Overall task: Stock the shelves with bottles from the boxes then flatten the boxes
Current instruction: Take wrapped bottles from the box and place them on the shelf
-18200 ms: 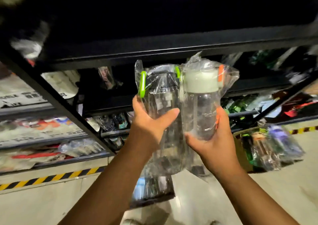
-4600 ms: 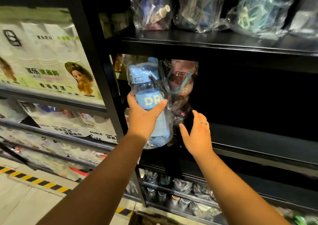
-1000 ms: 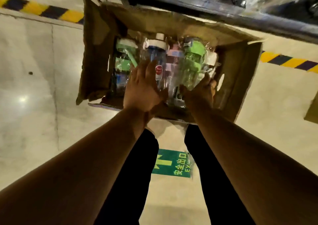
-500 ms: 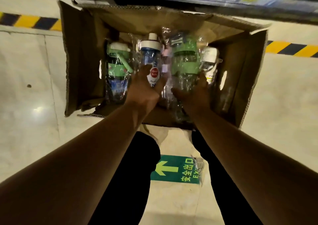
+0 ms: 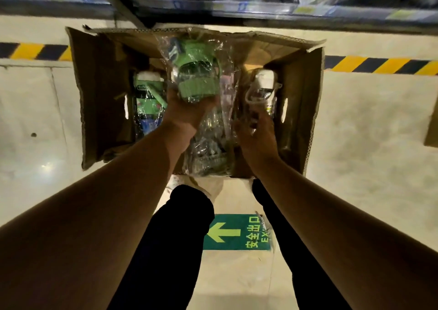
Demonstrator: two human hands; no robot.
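An open cardboard box (image 5: 102, 84) sits on the floor below me, holding plastic-wrapped bottles. My left hand (image 5: 187, 113) grips a wrapped green-lidded bottle (image 5: 195, 77) just under its lid and holds it up over the middle of the box. My right hand (image 5: 258, 139) is at the right side of the box. Its fingers curl at the lower end of a white-lidded bottle (image 5: 263, 84), and the grip itself is hidden. Another green bottle with a white cap (image 5: 147, 96) lies at the left of the box.
The lowest shelf rail (image 5: 260, 8) runs just beyond the box, with wrapped goods above it. Yellow-black hazard tape (image 5: 379, 65) crosses the pale floor. A green exit sign (image 5: 237, 234) lies between my dark-trousered legs. Another cardboard edge (image 5: 431, 129) shows at far right.
My left hand has left the blue bottle and now lifts the green-lidded bottle out of the box. My right hand let go of that bottle and moved right to the white-lidded one.
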